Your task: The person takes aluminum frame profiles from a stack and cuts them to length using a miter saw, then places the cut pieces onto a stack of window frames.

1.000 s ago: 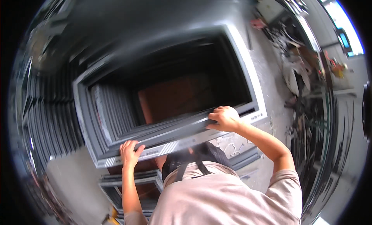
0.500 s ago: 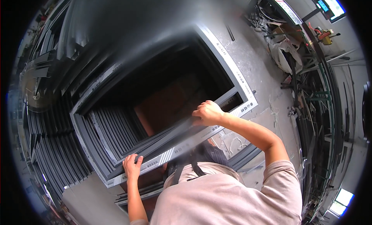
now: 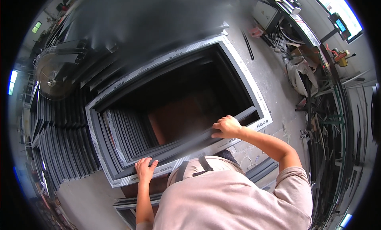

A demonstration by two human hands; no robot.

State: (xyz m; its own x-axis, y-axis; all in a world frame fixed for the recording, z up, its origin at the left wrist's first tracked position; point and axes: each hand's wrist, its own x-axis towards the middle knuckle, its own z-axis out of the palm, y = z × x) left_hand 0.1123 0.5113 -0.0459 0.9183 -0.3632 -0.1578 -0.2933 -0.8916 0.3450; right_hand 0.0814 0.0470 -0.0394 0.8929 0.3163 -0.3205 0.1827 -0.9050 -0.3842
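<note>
In front of me is a large rectangular metal frame [image 3: 260,97], dark grey with printed white protective strips along its faces. A long dark grey metal bar [image 3: 247,113] lies along its near side, slanting up to the right. My right hand [image 3: 228,127] is closed over this bar, right of its middle, with the fingers curled over the far edge. Further left, my left hand [image 3: 145,168] grips the near side of the frame by the bar's left part. Its fingers reach over the edge and the thumb stands apart. The undersides of both grips are hidden.
Several dark profiles [image 3: 67,150] are stacked at the left, below a round blade-like disc [image 3: 51,81]. A white bag [image 3: 297,77] and scraps lie at the right beside a cluttered rack [image 3: 333,123]. A dark blur covers the top.
The view has shifted, so the frame and both hands appear further right, and the right hand lower. Both hands keep their places on the bar and frame.
</note>
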